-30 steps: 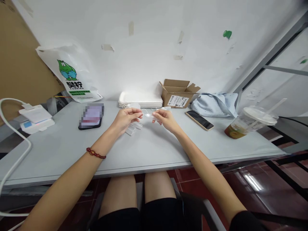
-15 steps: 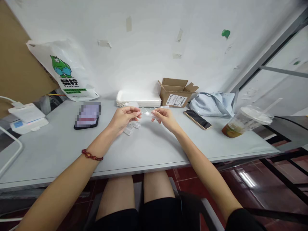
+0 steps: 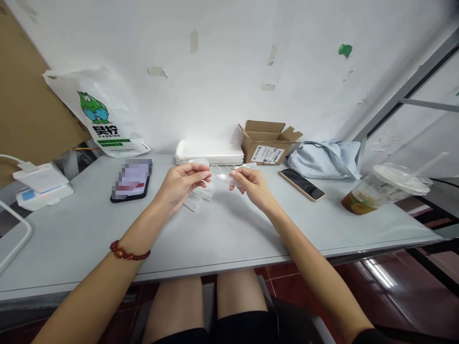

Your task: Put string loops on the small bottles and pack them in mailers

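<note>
Above the table point(image 3: 229, 239), my right hand point(image 3: 255, 187) is closed in a pinch around a small translucent white plastic piece point(image 3: 224, 177). A thin white string point(image 3: 216, 167) loops up from that piece toward my left hand point(image 3: 179, 185). The thumb and forefinger of my left hand pinch the string's end. Below and beside my left hand lie several small clear plastic pieces point(image 3: 192, 201), partly hidden by its fingers. Another clear piece point(image 3: 248, 165) lies beyond my right hand. The exact kind of these pieces is too small to make out.
Behind my hands are a stack of white flat sheets or packets point(image 3: 211, 151) and an open cardboard box point(image 3: 267, 148). Two phones point(image 3: 301, 184) flank them. To the right are a blue cloth bag point(image 3: 322, 160) and a drink cup point(image 3: 376, 188); a white plastic bag point(image 3: 107, 119) stands left.
The view has shifted slightly, so everything sits a little lower. My hands keep nearly the same hold on the piece and its string, and more of the clear pieces beside my left hand show.
</note>
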Demonstrator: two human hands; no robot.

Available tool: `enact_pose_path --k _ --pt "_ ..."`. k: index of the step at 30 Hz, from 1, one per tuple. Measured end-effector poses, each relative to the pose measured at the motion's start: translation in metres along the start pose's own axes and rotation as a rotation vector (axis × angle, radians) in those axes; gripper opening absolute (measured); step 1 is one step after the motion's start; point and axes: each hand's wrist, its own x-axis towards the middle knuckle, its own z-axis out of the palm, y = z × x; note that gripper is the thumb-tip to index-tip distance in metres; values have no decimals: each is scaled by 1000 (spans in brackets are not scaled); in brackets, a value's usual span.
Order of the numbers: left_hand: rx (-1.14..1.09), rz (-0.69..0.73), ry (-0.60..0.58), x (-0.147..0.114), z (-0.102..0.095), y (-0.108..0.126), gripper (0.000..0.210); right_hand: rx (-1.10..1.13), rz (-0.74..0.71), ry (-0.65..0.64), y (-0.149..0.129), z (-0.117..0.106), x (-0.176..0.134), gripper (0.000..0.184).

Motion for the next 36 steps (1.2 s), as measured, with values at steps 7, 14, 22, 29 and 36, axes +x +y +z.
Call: enact_pose_path --k 7,14,22,29,36 --pt "134 18 -5 1 -5 1 18 -28 1 71 1 2 0 38" --pt "135 -3 -35 0 -4 1 17 -60 0 84 6 5 -1 38" --pt "151 -2 -24 0 -3 0 16 -109 -25 95 9 6 -1 39" --pt "219 40 14 -2 3 -1 17 -282 -88 138 14 13 -4 41" --pt "258 -8 -59 -5 3 -1 23 -418 -128 149 14 18 -10 45"
